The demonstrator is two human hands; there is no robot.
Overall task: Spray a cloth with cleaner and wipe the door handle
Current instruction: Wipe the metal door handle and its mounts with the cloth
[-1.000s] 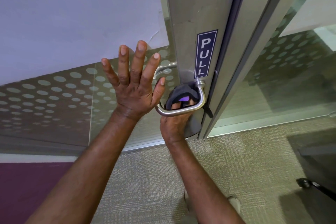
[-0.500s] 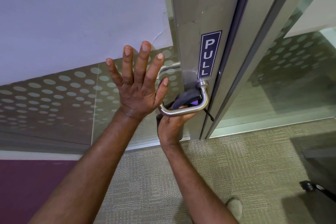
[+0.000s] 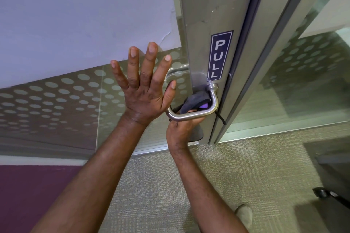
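A blue sign [image 3: 219,55] on the metal door [image 3: 204,15] reads "PULL". The left hand [image 3: 144,89] stays spread flat on the glass panel [image 3: 56,104]. Right of it, the right hand [image 3: 182,128] clasps a grey cloth [image 3: 196,100], pushed deeper behind the steel door handle [image 3: 191,116] than before.

Single head-worn wide-angle view only, nothing shared with another view. Looks forward and down from above the forearms, tilted clockwise so door frame [image 3: 206,24] leans. Very close to door handle [image 3: 191,115], at arm's reach. Both hands mid-frame: left hand [image 3: 145,91] spread flat on the glass, right hand [image 3: 181,128] under the handle. Carpet floor [image 3: 217,172] fills the lower right; edges bent by lens.
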